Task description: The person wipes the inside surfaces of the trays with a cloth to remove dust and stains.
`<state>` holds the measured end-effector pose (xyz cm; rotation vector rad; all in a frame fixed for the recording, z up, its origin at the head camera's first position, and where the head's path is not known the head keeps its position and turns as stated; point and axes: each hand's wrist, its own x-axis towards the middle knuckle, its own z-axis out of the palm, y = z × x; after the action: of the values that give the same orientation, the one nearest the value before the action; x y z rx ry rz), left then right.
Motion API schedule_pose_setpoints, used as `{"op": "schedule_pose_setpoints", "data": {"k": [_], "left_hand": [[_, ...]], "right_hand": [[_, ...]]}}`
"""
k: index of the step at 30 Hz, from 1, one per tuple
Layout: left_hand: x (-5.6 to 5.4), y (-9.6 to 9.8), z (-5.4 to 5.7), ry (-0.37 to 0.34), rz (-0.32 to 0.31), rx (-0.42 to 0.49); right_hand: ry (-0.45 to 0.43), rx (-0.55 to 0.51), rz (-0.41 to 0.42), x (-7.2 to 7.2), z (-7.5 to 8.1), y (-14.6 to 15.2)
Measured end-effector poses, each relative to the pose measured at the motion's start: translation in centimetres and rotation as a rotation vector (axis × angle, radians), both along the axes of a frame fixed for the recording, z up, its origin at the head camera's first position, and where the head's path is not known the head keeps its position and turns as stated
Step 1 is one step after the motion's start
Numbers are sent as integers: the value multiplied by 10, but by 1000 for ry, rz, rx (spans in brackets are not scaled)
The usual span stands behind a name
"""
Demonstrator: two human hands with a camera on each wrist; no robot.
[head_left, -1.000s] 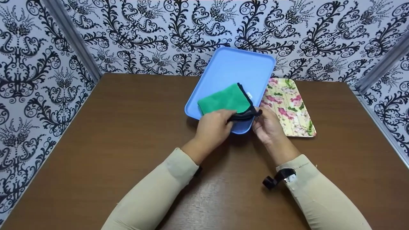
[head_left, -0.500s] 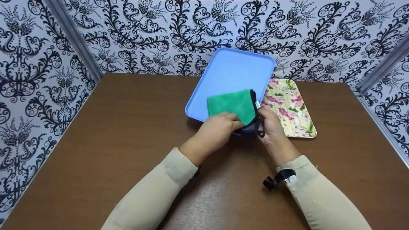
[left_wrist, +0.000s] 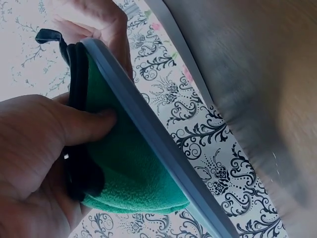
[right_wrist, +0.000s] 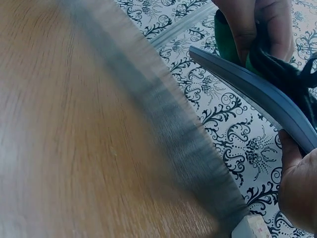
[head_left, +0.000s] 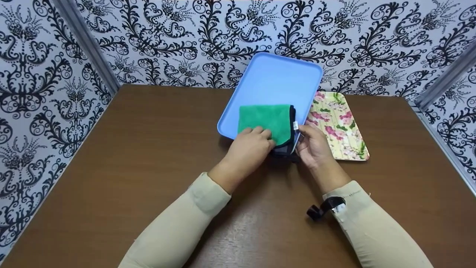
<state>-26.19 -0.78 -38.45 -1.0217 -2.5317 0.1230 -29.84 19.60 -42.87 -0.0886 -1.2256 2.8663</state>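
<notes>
A folded green cloth (head_left: 267,117) with black edging and a small white tag lies against the lower part of a light blue tray (head_left: 279,78). The left hand (head_left: 249,147) grips the cloth from its near side; in the left wrist view the thumb (left_wrist: 94,126) presses the green fabric and the other fingers go behind it. At the tray's lower right edge, the right hand (head_left: 315,150) holds the rim, its thumb against the tray (right_wrist: 257,94) in the right wrist view. The tray is tilted up off the table. A black loop hangs from the cloth's edging.
A flower-patterned tray (head_left: 342,126) lies on the brown table (head_left: 156,149), right of the blue one and partly behind it. A patterned wall (head_left: 178,44) closes the back. A black strap (head_left: 323,208) is on the right wrist.
The cloth has moved down and slightly right over the tray, its top edge turning level. The left fingers now lie over its green face. The blue tray has shifted slightly; the right hand keeps its rim.
</notes>
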Motion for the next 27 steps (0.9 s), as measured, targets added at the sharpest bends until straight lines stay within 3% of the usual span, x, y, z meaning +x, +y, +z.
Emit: {"op": "schedule_pose_setpoints", "data": {"k": [4, 12, 17, 22, 27], "left_hand": [[-3, -3, 1, -7, 36, 6], [-11, -10, 4, -106, 133, -8], [-16, -14, 2, -121, 166, 11], [-19, -15, 2, -112, 197, 27], [-22, -18, -1, -54, 230, 65]], "right_hand": [[-12, 20, 13, -1, 0, 3], [-28, 41, -2, 1, 1, 3], [-22, 62, -11, 1, 1, 2], [-19, 70, -21, 1, 1, 2], [6, 71, 8, 1, 1, 1]]}}
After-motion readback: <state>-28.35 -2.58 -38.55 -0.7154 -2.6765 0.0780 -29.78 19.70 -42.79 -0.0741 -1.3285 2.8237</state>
